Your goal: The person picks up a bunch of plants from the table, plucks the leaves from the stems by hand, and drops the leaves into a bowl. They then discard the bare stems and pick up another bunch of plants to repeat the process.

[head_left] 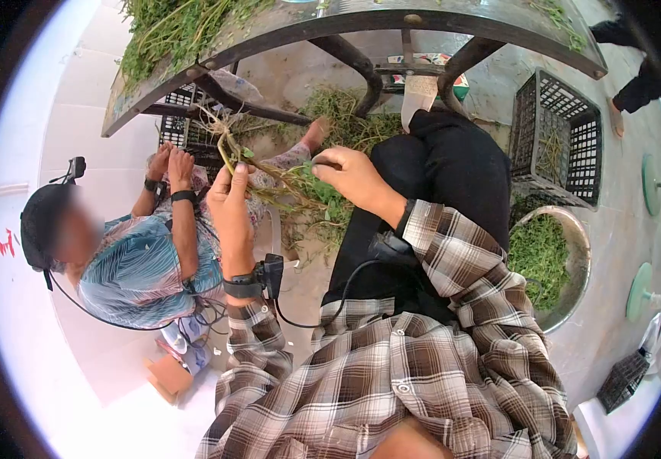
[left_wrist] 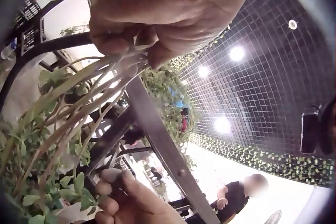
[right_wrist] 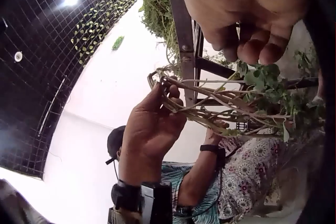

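Leafy stems (head_left: pixel 293 183) lie in one loose bunch in front of us, the long axis slanting from far left to near right. Our left hand (head_left: pixel 231 203) is nearer the far end, gripping the stems between thumb and fingers. Our right hand (head_left: pixel 357 180) sits just beside the other end, its fingers bent; we cannot tell whether they pinch anything. Green leaves (head_left: pixel 336 210) cluster close to it, while pale roots (head_left: pixel 220 122) stick out beyond our left hand.
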`<state>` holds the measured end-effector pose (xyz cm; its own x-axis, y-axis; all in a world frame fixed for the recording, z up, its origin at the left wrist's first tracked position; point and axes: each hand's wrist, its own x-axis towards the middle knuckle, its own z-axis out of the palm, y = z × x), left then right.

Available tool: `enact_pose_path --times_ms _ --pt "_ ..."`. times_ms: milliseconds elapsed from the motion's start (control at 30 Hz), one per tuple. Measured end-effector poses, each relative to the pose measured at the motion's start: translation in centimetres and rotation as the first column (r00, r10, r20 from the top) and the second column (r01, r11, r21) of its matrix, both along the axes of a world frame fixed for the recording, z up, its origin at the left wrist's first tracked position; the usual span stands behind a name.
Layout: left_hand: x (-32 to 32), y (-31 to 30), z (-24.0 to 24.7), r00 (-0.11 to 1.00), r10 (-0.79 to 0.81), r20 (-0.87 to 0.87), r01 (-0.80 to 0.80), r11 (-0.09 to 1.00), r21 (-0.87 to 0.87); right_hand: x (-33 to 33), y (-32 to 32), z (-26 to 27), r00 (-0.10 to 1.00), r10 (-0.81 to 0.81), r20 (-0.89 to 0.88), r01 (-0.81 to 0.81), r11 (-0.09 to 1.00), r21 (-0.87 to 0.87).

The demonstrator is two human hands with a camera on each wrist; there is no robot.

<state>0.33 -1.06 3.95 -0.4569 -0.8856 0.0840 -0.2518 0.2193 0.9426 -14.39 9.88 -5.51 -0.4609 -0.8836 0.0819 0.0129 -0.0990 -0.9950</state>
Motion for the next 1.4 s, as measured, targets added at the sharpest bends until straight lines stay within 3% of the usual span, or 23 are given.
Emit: enact_pose_path --times_ms 33,100,133,200,300,433,500,533,600,667,733,800,867,933,1000,1033,1100,1267,1333,1400 --pt "-0.1 0.3 -0.1 1.000 -0.016 0.020 0.016 1.000 0.018 0.0 0.1 0.1 1.000 -0.002 -0.001 0.002 1.000 0.001" --pt "-0.4 0.7 -0.1 0.997 -0.065 0.033 0.064 0.998 0.026 0.2 0.4 0.3 0.953 -0.069 -0.295 0.065 0.998 -0.021" --pt "-0.7 1.0 0.0 0.997 -0.067 0.033 0.066 0.997 0.026 0.4 0.5 0.3 0.953 -0.070 -0.295 0.067 0.998 -0.021" --pt "-1.1 1.4 0.2 0.997 -0.073 0.030 0.072 0.997 0.023 0.8 0.3 0.2 0.844 -0.184 -0.504 0.152 0.983 -0.104" --pt "-1.2 1.7 0.1 0.992 -0.124 0.020 0.123 0.992 0.040 0.6 0.9 0.1 0.842 -0.060 -0.537 0.070 0.998 -0.003" --pt "-1.5 1.9 0.0 0.989 -0.142 0.044 0.139 0.989 0.057 0.5 0.6 -0.3 0.827 -0.033 -0.562 0.050 0.999 0.016" --pt "-1.6 1.8 -0.6 0.990 -0.140 -0.001 0.140 0.989 0.047 0.7 0.3 -0.3 0.947 0.027 -0.321 -0.016 0.999 0.035" --pt "-1.8 1.7 -1.2 0.990 -0.141 -0.002 0.141 0.989 0.048 0.7 0.2 -0.3 0.946 0.027 -0.323 -0.016 0.999 0.036" --pt "-1.8 1.5 -2.8 0.980 -0.112 -0.166 0.146 0.967 0.208 0.8 0.2 0.4 0.970 0.187 0.157 -0.199 0.978 0.060" --pt "-1.5 1.5 -4.0 0.972 -0.091 -0.215 0.156 0.938 0.309 0.6 0.7 1.6 0.957 0.209 0.201 -0.231 0.968 0.094" --pt "-1.3 1.9 -4.3 0.962 -0.231 -0.146 0.263 0.928 0.263 0.3 0.9 1.8 0.942 0.226 0.247 -0.263 0.956 0.130" --pt "-1.1 1.9 -4.3 0.966 -0.253 -0.047 0.256 0.934 0.250 -0.1 0.5 1.1 0.984 0.157 -0.080 -0.152 0.986 0.066" --pt "-1.0 1.8 -4.4 0.912 -0.408 0.025 0.389 0.885 0.257 0.0 0.3 0.6 0.976 0.166 -0.138 -0.159 0.986 0.056" --pt "-1.2 2.4 -3.6 0.924 -0.380 0.030 0.350 0.877 0.331 -0.1 0.5 1.2 0.966 0.172 -0.194 -0.166 0.985 0.046" --pt "-0.9 2.2 -3.7 0.882 -0.428 0.196 0.327 0.857 0.398 -0.5 1.1 1.7 0.914 0.274 -0.300 -0.230 0.957 0.174" --pt "-1.0 2.5 -3.6 0.879 -0.434 0.198 0.334 0.856 0.394 -0.5 1.3 1.5 0.914 0.273 -0.299 -0.228 0.957 0.177" --pt "-1.0 2.4 -3.1 0.842 -0.475 0.256 0.362 0.850 0.383 -0.5 1.5 1.0 0.804 0.224 -0.551 -0.171 0.974 0.146" --pt "-1.0 2.2 -3.1 0.726 -0.521 0.449 0.405 0.851 0.334 0.2 2.0 0.9 0.735 0.230 -0.638 -0.168 0.973 0.157" --pt "-1.3 2.6 -2.9 0.651 -0.460 0.604 0.459 0.872 0.169 0.4 2.1 1.2 0.717 0.199 -0.668 -0.140 0.980 0.142" --pt "-1.3 3.0 -3.5 0.705 -0.424 0.569 0.437 0.891 0.122 0.6 2.0 1.6 0.707 0.135 -0.694 -0.076 0.990 0.116"
